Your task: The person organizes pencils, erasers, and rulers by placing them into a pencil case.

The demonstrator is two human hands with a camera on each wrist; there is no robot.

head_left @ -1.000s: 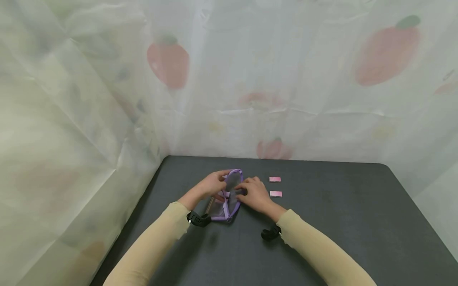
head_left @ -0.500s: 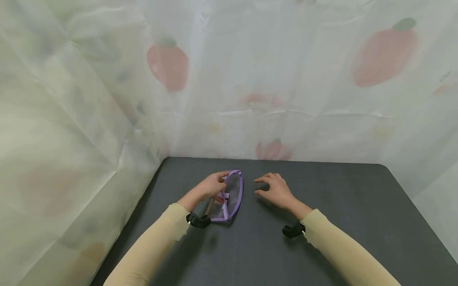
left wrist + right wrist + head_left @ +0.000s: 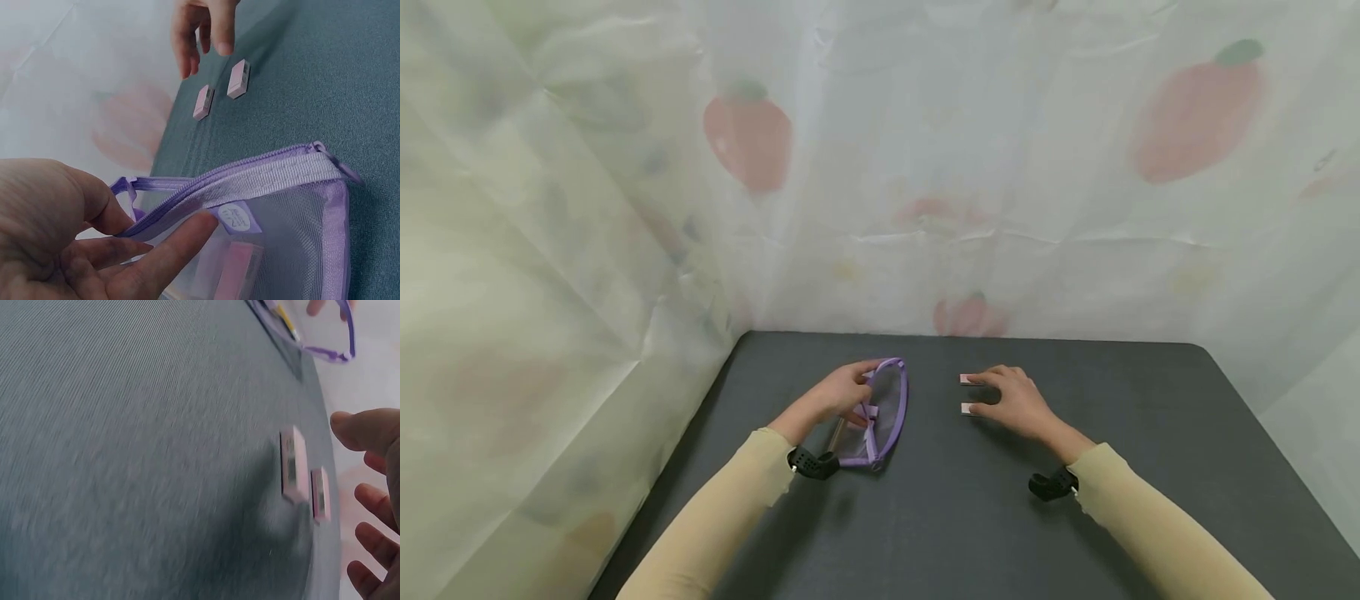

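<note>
My left hand (image 3: 838, 392) pinches the near lip of the purple mesh pouch (image 3: 880, 412), thumb outside and fingers (image 3: 181, 240) curled inside the zipper edge, so the mouth stands propped open toward my other hand instead of sagging flat on the dark table (image 3: 1150, 467). Through the mesh, just below my fingertips, a pink block (image 3: 237, 272) already lies inside. My right hand (image 3: 1015, 400) is well apart from the pouch, spread loosely and holding nothing, fingers hanging over two small pink erasers (image 3: 966, 379) that lie side by side just beyond its fingertips; the nearer eraser (image 3: 966, 408) sits almost under my thumb, within easy reach. Beyond both hands hangs the strawberry-print curtain (image 3: 970, 167).
</note>
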